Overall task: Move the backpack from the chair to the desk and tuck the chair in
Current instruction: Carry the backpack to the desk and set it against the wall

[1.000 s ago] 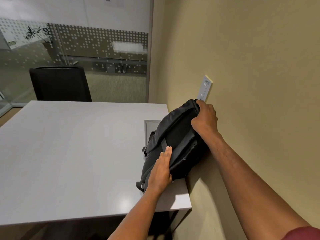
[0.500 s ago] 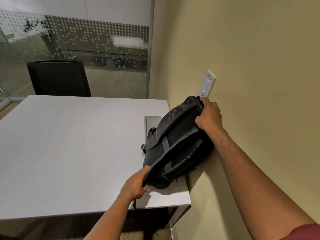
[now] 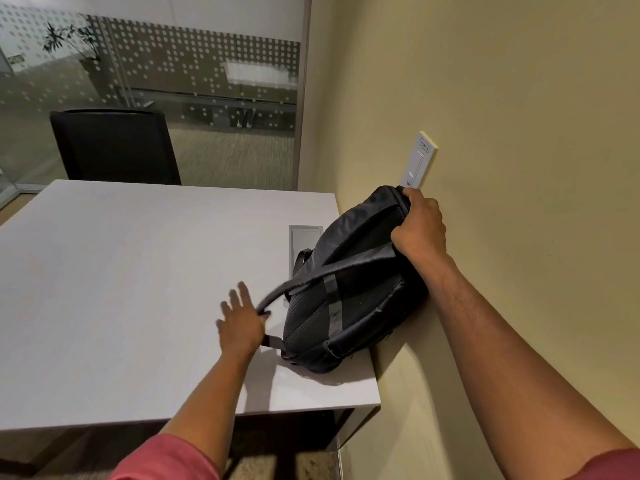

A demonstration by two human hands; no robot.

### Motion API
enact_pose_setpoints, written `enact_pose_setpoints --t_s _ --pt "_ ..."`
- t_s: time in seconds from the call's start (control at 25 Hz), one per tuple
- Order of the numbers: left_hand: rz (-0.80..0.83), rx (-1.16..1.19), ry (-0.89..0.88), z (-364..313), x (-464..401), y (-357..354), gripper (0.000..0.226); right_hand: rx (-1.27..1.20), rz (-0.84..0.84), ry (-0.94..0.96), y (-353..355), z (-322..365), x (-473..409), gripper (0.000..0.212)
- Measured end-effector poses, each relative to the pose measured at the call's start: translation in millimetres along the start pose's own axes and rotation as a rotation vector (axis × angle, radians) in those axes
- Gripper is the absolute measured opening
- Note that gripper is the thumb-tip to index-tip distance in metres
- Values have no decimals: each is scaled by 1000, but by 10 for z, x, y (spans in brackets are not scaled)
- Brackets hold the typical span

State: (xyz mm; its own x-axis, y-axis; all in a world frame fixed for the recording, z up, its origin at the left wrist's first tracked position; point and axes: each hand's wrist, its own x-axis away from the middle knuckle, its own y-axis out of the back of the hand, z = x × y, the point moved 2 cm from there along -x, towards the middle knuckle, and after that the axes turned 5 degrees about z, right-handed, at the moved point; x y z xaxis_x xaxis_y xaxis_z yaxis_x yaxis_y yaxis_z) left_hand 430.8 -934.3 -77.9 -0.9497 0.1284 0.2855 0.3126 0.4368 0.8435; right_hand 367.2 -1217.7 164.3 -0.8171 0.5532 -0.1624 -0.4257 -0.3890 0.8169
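Our right hand (image 3: 420, 230) grips the bag (image 3: 353, 285) top at the far right wall; our left hand (image 3: 242, 323), fingers spread, touches its strap (image 3: 277, 296) on the near surface (image 3: 121, 289).

Both forearms are bare from wrist to above the elbow. A short reddish-pink sleeve (image 3: 166, 459) covers the left upper arm; a darker red sleeve edge (image 3: 613, 467) shows on the right.
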Motion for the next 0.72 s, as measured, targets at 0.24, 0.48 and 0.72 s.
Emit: enact_pose_setpoints --t_s 0.24,0.48,0.72 --pt "354 234 -310 -301 205 -690 70 4 -13 13 -44 -6 8 74" --pt "344 348 -279 -188 294 -594 75 21 -37 3 -20 71 68 64" --pt "181 289 -266 102 565 -457 93 24 -191 111 -3 285 446 59"
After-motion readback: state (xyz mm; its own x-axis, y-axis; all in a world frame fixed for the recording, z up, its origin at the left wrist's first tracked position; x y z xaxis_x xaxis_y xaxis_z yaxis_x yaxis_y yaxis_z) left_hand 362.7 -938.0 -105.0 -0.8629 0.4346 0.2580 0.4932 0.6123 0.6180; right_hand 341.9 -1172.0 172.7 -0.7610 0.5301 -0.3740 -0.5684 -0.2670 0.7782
